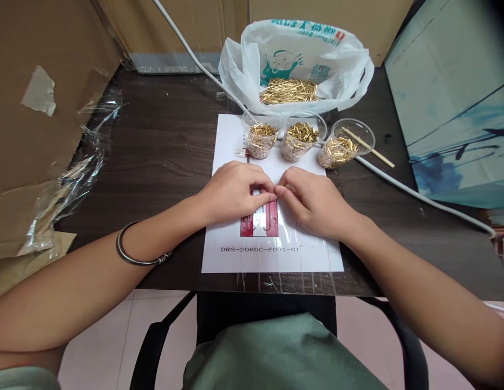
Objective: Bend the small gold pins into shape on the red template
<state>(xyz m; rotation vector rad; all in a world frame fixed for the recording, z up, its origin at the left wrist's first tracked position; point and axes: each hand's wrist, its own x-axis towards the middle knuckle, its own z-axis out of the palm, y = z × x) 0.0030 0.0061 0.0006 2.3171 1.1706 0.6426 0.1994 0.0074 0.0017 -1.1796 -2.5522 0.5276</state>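
Observation:
My left hand point(234, 190) and my right hand point(312, 200) rest on a white printed sheet point(272, 254) taped to the dark table point(166, 146). Both hands have their fingers curled, and the fingertips meet in a pinch over a red and white diagram point(268, 222) on the sheet. What they pinch is too small to make out. Just beyond the hands stand three clear plastic cups point(299, 140) filled with small gold pins. A silver bangle point(133, 253) sits on my left wrist.
A white plastic bag point(296, 59) with more gold pins lies behind the cups. A wooden stick point(369, 147) leans in the right cup. A white cable point(401, 187) crosses the table. Cardboard and crumpled film point(69, 179) stand at left, a blue panel point(455, 103) at right.

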